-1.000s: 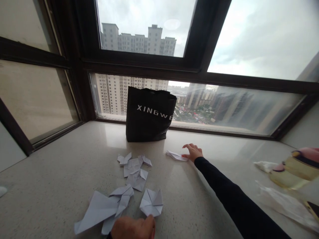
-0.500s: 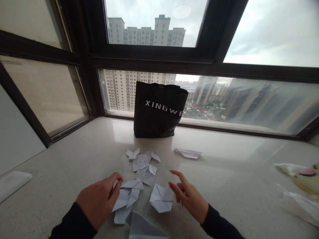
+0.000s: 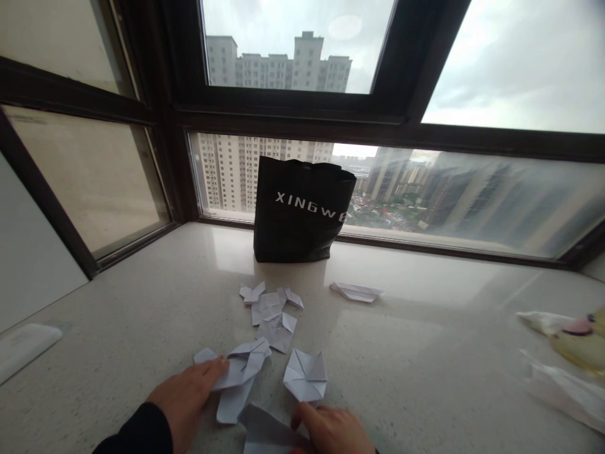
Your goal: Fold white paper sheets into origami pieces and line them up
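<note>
My left hand (image 3: pixel 186 394) rests low on the left with its fingers stretched out. Its fingertips touch a folded paper piece (image 3: pixel 243 366) that overlaps other white paper. At the bottom edge, my right hand (image 3: pixel 333 429) has its fingers closed on a folded paper sheet (image 3: pixel 265 425), partly cut off by the frame. Just beyond that hand lies a many-sided paper origami piece (image 3: pixel 305 375) with creases meeting near its middle. Farther back, several small paper folds (image 3: pixel 276 331) form a loose cluster.
A black bag (image 3: pixel 302 211) with white lettering stands by the window. A long narrow paper fold (image 3: pixel 357 291) lies right of centre. A white object (image 3: pixel 28 347) sits at the left edge, and a yellowish item with clear plastic (image 3: pixel 579 343) at the right.
My left hand has lowered and flattened onto the left paper. My right hand has moved from beside the many-sided origami piece down to the sheet at the bottom edge.
</note>
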`<state>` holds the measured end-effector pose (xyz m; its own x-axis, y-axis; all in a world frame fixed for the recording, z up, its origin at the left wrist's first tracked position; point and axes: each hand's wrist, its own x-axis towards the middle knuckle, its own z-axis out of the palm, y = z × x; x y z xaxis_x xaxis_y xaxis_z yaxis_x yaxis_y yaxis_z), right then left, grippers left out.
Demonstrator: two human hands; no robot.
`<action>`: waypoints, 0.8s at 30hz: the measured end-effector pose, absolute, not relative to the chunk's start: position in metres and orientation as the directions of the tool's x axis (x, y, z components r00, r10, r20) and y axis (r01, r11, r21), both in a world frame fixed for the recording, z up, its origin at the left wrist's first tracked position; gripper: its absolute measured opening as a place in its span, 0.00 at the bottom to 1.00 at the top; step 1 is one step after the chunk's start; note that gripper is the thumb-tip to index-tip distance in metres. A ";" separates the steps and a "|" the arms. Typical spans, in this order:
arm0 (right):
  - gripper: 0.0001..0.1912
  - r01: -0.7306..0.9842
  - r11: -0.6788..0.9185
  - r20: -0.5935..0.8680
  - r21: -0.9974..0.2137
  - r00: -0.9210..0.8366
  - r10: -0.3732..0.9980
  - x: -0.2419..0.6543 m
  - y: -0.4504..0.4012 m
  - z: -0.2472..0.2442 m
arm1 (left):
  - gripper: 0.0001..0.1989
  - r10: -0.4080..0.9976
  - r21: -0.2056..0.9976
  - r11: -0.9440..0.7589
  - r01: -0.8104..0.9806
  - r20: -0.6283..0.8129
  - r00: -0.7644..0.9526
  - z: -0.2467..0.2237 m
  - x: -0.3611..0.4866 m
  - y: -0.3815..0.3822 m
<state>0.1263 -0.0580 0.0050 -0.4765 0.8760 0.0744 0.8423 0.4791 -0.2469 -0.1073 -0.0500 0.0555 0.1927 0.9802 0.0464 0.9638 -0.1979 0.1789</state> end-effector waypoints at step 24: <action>0.20 -0.255 -0.103 -0.109 -0.961 0.008 0.994 0.165 -0.055 0.071 | 0.14 0.564 0.146 -0.646 0.750 0.752 0.340 0.074 -0.040 -0.057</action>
<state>0.1654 -0.0547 0.0709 0.0080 0.9941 -0.1086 -0.2552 -0.1029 -0.9614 -0.0400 -0.0568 0.0741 0.3396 0.5643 0.7525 0.7495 -0.6457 0.1459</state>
